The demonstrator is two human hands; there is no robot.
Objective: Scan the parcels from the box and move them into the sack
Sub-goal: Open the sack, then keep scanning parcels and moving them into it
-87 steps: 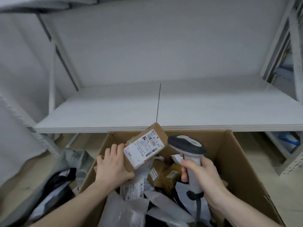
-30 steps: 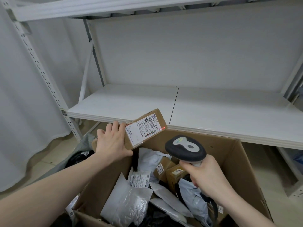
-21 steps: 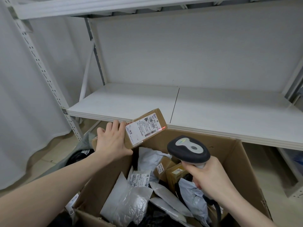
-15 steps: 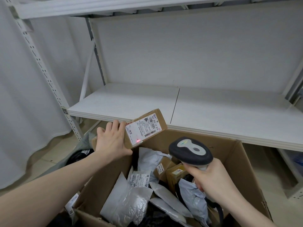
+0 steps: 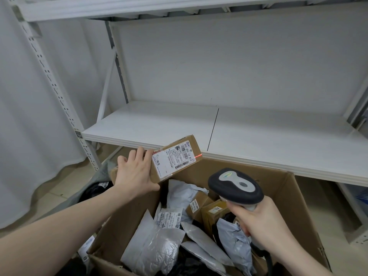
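Far left, the sack is lying open on the floor, dark parcels showing inside it, just beside the box's left wall. The left hand is holding the small carton up over the box's back-left corner, its grip wrapped round the carton's left end, thumb underneath. The carton's long axis is running from lower left up to the right, label facing the scanner, and the red beam is landing at the label's right edge rather than on the barcode lower down. So the beam looks in need of swinging down and left. The left hand is the nearer one to the sack: from here it's a short drop leftward over the box wall, with open room below the shelf. Moving right, the box is sitting packed with grey mailers and small cartons. The right hand is gripping the scanner by its handle, head aimed up-left at the carton.
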